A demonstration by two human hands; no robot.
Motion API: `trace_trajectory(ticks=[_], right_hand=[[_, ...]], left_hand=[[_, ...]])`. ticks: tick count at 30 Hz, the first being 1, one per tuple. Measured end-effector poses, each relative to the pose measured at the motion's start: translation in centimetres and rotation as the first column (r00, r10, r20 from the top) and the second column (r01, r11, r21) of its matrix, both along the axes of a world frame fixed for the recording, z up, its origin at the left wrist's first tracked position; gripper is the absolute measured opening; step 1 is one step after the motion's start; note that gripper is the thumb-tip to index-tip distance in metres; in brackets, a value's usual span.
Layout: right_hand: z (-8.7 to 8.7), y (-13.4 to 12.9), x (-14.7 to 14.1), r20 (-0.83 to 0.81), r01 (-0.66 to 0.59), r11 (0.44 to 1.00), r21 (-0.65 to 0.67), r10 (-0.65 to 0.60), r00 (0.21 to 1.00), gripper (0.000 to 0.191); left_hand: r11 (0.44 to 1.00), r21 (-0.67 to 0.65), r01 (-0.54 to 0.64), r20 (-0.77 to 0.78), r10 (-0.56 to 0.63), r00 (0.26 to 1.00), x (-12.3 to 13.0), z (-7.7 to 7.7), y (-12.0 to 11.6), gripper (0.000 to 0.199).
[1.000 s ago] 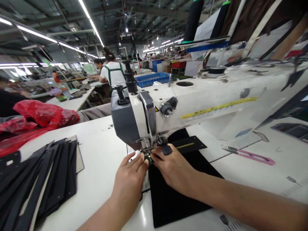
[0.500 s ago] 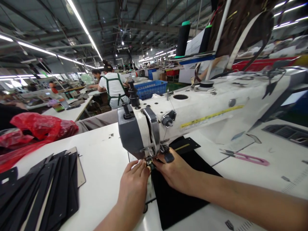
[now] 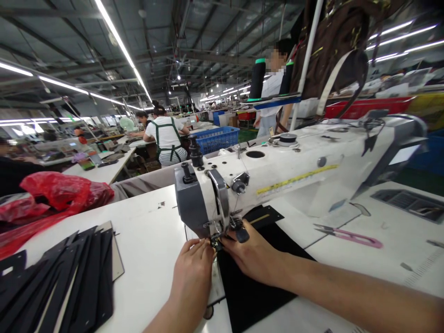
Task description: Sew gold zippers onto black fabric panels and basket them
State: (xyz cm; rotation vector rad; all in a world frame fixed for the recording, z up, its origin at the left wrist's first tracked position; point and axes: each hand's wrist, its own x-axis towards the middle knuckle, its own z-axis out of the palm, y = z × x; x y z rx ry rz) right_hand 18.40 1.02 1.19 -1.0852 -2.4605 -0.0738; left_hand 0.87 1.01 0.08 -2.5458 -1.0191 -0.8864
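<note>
A sewing machine (image 3: 289, 173) stands over a black fabric panel (image 3: 258, 298), whose far part runs beneath the head beside a black strip (image 3: 274, 213) with small holes. My left hand (image 3: 194, 270) is closed at the left of the presser foot (image 3: 217, 244), its fingertips pinched near the panel's edge. What lies between those fingertips is too small to make out. Flat across the panel, my right hand (image 3: 255, 256) reaches in from the right, its bent fingers gripping the fabric close to the foot. The machine head hides some of these fingertips.
Stacked black strips (image 3: 79, 277) lie at the left on the white table (image 3: 149, 268), with red plastic (image 3: 65, 194) behind them. Pink-handled thread snips (image 3: 354, 236) rest at right. Thread cones (image 3: 257, 79) stand above the machine. Co-workers (image 3: 169, 134) and a blue crate (image 3: 215, 138) are beyond.
The view has tilted up slightly, so the machine sits lower in the picture. A standing person now shows behind the thread cones. Both hands stay beside the presser foot.
</note>
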Motion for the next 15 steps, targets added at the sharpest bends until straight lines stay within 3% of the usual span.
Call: trace_trajectory(ticks=[15], right_hand=[[-0.52,-0.62,0.09,-0.126,-0.014,1.000,-0.011,0.012,0.992,0.024]], left_hand=[[0.999,0.021,0.041,0.022,-0.042,0.999,-0.29,-0.36,-0.72,0.015]])
